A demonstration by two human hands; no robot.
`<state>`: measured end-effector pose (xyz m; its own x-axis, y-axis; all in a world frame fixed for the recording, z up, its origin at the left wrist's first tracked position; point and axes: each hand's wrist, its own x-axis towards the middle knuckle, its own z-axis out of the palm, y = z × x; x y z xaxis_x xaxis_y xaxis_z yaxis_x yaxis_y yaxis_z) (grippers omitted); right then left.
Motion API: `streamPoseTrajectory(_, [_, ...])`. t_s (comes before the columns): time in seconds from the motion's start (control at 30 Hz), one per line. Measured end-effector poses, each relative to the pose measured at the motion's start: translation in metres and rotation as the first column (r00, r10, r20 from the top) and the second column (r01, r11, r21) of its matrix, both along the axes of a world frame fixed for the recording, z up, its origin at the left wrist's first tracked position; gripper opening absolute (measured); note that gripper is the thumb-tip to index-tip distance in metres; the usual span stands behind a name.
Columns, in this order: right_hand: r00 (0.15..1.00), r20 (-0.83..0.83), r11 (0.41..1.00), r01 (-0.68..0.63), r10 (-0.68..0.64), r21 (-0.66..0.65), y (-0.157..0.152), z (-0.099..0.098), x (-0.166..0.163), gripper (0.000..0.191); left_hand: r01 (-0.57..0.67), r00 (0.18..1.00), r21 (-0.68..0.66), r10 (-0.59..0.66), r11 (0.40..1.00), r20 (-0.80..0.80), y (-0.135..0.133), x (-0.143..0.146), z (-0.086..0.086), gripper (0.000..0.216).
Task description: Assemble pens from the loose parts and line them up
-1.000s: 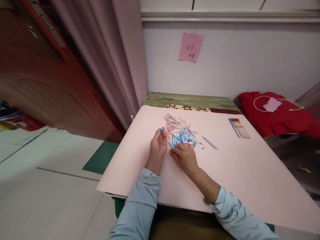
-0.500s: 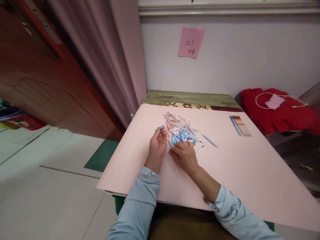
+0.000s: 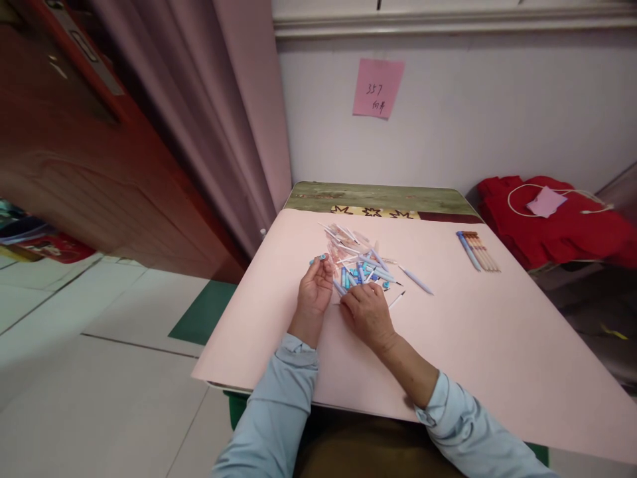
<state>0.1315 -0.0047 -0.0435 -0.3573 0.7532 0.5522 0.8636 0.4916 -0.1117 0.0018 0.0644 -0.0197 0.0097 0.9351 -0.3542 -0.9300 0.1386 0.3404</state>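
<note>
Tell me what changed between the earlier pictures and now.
A thin, pale tip now shows faintly beside the right hand; its owner is hidden. No other clear move. The left hand still holds a small, light-blue cylindrical piece; the row of blue and beige pens stayed put.

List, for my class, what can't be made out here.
In the head view:
Right hand: its back hides whether it grips anything.
Blue piece in the left hand: too small to identify.
Pile: its upper layer covers the bottom.
Door: cut off by the left edge.
</note>
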Motion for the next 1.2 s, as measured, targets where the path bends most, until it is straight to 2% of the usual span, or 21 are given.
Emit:
streamPoseTrajectory(0.07, [0.996, -0.090, 1.000, -0.009, 0.009, -0.001, -0.002, 0.003, 0.003, 0.015, 0.012, 1.000, 0.004, -0.012, 1.000, -0.010, -0.001, 0.002, -0.003, 0.017])
streamPoseTrajectory(0.17, [0.936, -0.352, 0.999, 0.020, -0.033, -0.038, -0.001, 0.008, 0.009, 0.013, 0.053, 0.998, 0.010, -0.053, 0.999, -0.024, -0.002, 0.005, -0.007, 0.016])
streamPoseTrajectory(0.23, [0.830, -0.552, 0.993, 0.014, -0.077, -0.117, 0.003, 0.011, 0.012, 0.011, 0.083, 0.996, 0.017, -0.082, 0.996, -0.039, -0.002, 0.007, -0.009, 0.014])
streamPoseTrajectory(0.33, [0.627, -0.769, 0.968, -0.092, -0.125, -0.233, 0.015, 0.015, 0.017, 0.006, 0.101, 0.993, 0.028, -0.099, 0.994, -0.066, -0.003, 0.009, -0.011, 0.011])
streamPoseTrajectory(0.43, [0.436, -0.888, 0.936, -0.228, -0.148, -0.268, 0.027, 0.017, 0.019, 0.018, 0.117, 0.990, 0.044, -0.113, 0.992, -0.087, -0.003, 0.010, -0.012, 0.008])
streamPoseTrajectory(0.5, [0.373, -0.913, 0.916, -0.288, -0.162, -0.280, 0.032, 0.015, 0.019, 0.022, 0.143, 0.984, 0.065, -0.135, 0.987, -0.114, -0.004, 0.010, -0.014, 0.004])
streamPoseTrajectory(0.6, [0.366, -0.913, 0.900, -0.313, -0.181, -0.304, 0.034, 0.009, 0.020, 0.022, 0.182, 0.971, 0.088, -0.165, 0.979, -0.172, -0.006, 0.011, -0.015, 0.005])
streamPoseTrajectory(0.73, [0.376, -0.899, 0.905, -0.260, -0.225, -0.336, 0.031, 0.001, 0.026, 0.022, 0.222, 0.951, 0.073, -0.199, 0.972, -0.236, -0.009, 0.015, -0.013, 0.010])
streamPoseTrajectory(0.83, [0.375, -0.896, 0.918, -0.215, -0.237, -0.333, 0.028, 0.002, 0.032, 0.020, 0.243, 0.940, 0.047, -0.223, 0.969, -0.257, -0.011, 0.018, -0.007, 0.010])
streamPoseTrajectory(1.0, [0.393, -0.892, 0.940, -0.153, -0.225, -0.305, 0.027, 0.008, 0.038, 0.021, 0.282, 0.930, 0.040, -0.262, 0.959, -0.259, -0.015, 0.024, -0.003, 0.012])
streamPoseTrajectory(1.13, [0.319, -0.931, 0.953, -0.179, -0.179, -0.245, 0.026, 0.010, 0.037, 0.017, 0.332, 0.917, 0.048, -0.311, 0.942, -0.249, -0.018, 0.027, -0.003, 0.015])
streamPoseTrajectory(1.2, [0.315, -0.941, 0.965, -0.184, -0.122, -0.187, 0.026, 0.011, 0.036, 0.015, 0.345, 0.915, 0.050, -0.324, 0.937, -0.242, -0.019, 0.029, -0.004, 0.017])
